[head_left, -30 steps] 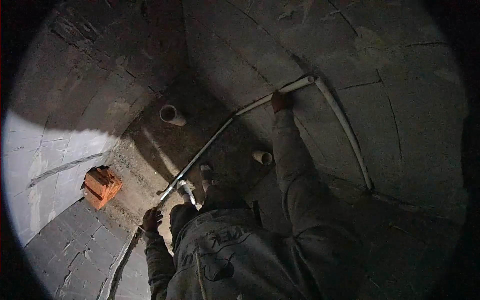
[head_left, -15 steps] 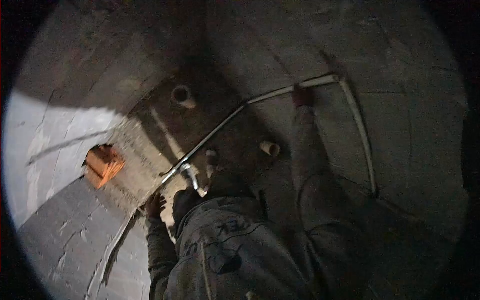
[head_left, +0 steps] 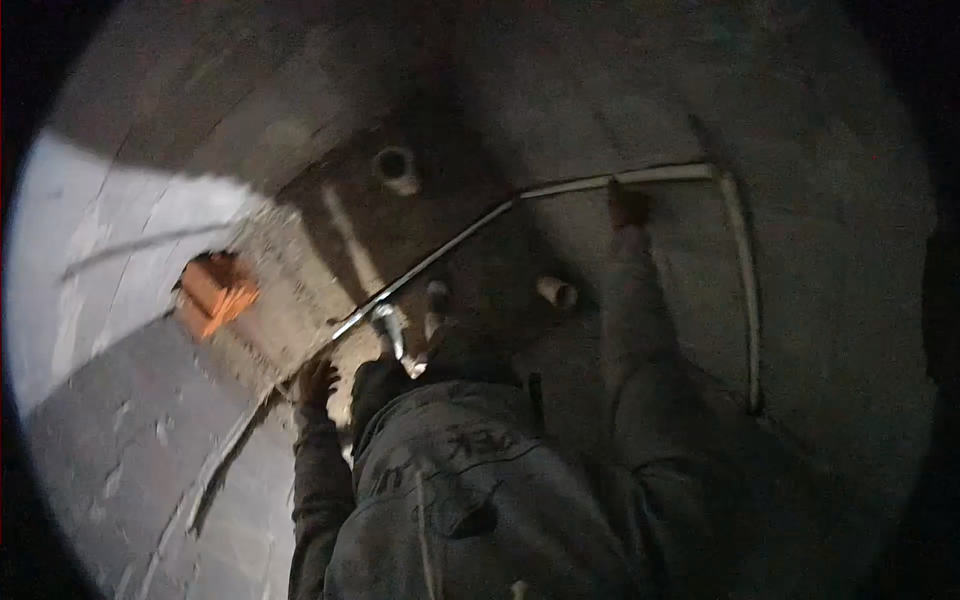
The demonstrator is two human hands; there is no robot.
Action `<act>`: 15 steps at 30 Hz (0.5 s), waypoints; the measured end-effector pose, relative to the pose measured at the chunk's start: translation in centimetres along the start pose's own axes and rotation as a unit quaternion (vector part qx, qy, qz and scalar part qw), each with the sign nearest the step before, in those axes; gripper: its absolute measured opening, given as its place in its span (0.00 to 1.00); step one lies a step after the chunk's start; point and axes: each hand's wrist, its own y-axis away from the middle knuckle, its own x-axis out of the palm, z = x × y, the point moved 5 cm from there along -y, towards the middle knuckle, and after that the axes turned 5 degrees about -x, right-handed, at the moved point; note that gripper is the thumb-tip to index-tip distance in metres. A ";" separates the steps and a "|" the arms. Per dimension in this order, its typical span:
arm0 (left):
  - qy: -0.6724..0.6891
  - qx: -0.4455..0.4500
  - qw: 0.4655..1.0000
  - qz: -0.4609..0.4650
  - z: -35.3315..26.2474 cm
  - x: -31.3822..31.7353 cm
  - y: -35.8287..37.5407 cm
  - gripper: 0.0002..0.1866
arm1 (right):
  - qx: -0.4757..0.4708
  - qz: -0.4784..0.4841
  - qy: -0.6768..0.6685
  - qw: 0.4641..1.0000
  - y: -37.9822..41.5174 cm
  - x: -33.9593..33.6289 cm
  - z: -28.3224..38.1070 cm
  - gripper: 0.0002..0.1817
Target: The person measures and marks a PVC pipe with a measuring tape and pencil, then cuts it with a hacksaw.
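A long pale pipe (head_left: 455, 243) runs from the lower left to the upper right, then turns at an elbow and drops along the wall. At its lower left end, my left hand (head_left: 318, 382) is closed around it with curled fingers. My right hand (head_left: 628, 205) reaches far up and meets the upper stretch of the pipe from below; its fingers are dark and blurred, but look closed on it. Between my arms shows my grey sweatshirt (head_left: 450, 500), and beyond it my shoe (head_left: 437, 300) on the floor.
Two open pipe stubs, one farther off (head_left: 395, 168) and one to the right (head_left: 558, 292), rise from the dark floor. Orange bricks (head_left: 217, 293) show in a hole in the left wall. A groove (head_left: 230, 465) is cut in the grey wall at the lower left.
The view has shifted slightly, so the pipe and stubs appear farther right. My right hand shows a little lower against the pipe; my left hand stays at the pipe's end.
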 end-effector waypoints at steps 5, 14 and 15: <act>-0.034 0.015 0.999 -0.032 0.3 0.6 0.6 0.17 | -0.307 0.002 0.035 0.951 4.5 7.6 0.1 0.27; -0.089 0.028 0.994 -0.058 0.6 -0.6 2.1 0.21 | -0.214 0.506 -0.146 0.822 27.1 18.4 7.3 0.39; -0.144 0.069 0.986 -0.057 0.9 -1.8 1.6 0.21 | -0.204 0.516 -0.164 0.816 29.5 17.6 8.2 0.41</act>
